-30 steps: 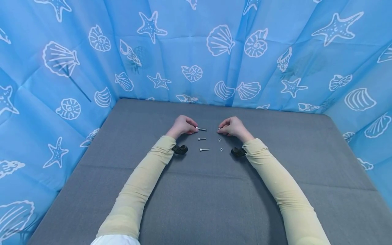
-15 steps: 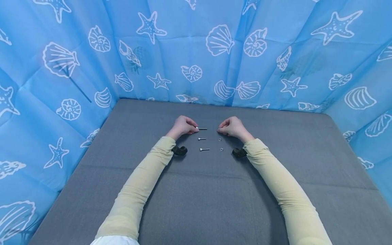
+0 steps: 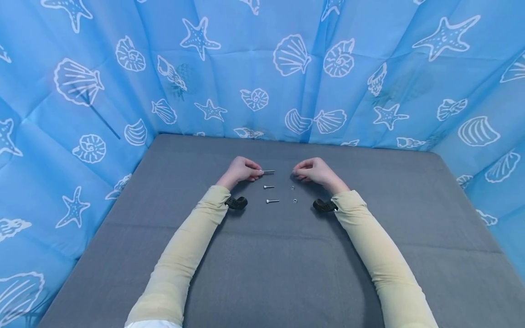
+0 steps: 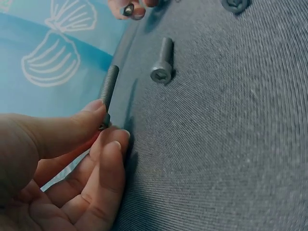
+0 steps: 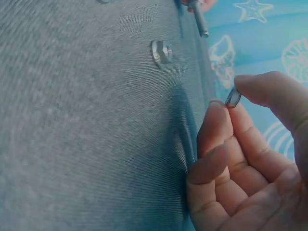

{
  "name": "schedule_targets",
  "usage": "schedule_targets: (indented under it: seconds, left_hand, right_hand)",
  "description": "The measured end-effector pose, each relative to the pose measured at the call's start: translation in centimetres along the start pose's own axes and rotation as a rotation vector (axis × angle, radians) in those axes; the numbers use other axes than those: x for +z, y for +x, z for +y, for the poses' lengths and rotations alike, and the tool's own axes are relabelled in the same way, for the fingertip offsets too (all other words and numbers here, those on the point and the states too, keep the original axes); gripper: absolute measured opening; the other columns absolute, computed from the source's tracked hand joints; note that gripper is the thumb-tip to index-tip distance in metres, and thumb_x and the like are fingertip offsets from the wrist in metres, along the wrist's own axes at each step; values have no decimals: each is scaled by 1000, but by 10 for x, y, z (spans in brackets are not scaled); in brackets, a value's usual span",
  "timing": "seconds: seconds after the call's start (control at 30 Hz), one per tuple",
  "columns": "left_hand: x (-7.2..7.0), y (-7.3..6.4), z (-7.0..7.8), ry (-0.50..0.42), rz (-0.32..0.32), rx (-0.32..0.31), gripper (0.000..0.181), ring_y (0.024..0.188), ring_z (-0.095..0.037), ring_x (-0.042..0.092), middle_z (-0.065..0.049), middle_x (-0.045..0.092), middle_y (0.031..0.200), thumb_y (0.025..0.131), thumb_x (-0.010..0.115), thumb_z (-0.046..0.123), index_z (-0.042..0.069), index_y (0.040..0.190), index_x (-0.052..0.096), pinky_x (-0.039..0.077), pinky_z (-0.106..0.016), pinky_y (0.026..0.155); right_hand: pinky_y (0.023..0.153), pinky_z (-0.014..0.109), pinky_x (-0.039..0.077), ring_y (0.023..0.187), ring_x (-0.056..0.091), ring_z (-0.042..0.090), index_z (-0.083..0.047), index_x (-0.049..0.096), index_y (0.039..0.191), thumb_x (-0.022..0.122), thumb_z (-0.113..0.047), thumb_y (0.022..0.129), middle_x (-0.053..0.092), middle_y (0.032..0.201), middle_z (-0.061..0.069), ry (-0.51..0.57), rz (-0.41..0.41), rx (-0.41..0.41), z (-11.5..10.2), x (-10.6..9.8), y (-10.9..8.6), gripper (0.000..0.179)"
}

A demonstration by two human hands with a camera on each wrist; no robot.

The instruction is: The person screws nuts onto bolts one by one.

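My left hand (image 3: pixel 243 170) pinches a long bolt (image 4: pixel 110 86) near its head, between thumb and fingers. The threaded shank points towards the right hand, raised a little off the cloth. My right hand (image 3: pixel 316 172) holds a small metal nut (image 5: pixel 234 97) between thumb tip and fingertips, its hole seen edge-on. A gap separates the bolt's end from the nut. Nearer the body, a shorter bolt (image 3: pixel 269 187) and a medium one (image 3: pixel 272 201) lie on the table, with two loose nuts, one (image 3: pixel 292 187) and another (image 3: pixel 295 200), to their right.
A grey cloth-covered table (image 3: pixel 262 273) lies under everything. Blue curtains (image 3: pixel 229 73) printed with white shells and starfish stand along its back and sides. Black wrist mounts (image 3: pixel 236 203) hang below both cuffs, close over the cloth.
Both hands have lifted slightly off the table with the bolt and the nut, and the gap between them has widened a little. The loose bolts and nuts stay put.
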State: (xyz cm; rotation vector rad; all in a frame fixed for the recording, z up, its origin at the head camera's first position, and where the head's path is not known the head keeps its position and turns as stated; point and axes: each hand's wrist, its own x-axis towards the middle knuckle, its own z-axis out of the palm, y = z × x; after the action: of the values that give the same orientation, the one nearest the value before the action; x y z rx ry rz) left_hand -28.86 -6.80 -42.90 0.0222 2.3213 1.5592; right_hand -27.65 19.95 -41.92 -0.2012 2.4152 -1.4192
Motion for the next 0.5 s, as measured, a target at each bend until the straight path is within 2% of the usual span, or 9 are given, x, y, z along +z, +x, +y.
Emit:
schedule_targets:
  seconds: [0.27, 0.5]
  left_hand:
    - [-2, -4, 3, -44, -53, 1, 21, 74, -16, 67, -11, 70, 88, 87, 73, 15, 1, 103, 71, 57, -27, 65]
    - [2, -13, 12, -99, -69, 67, 23, 75, -16, 68, -12, 71, 92, 89, 70, 15, 1, 106, 71, 57, -36, 74]
  right_hand:
    - [70, 29, 51, 88, 62, 25, 4, 62, 116, 65, -20, 93, 64, 105, 23, 115, 22, -29, 3, -6, -7, 33]
    - [66, 26, 52, 83, 63, 19, 11, 57, 120, 65, -12, 93, 65, 104, 22, 254, 18, -36, 2, -6, -12, 37]
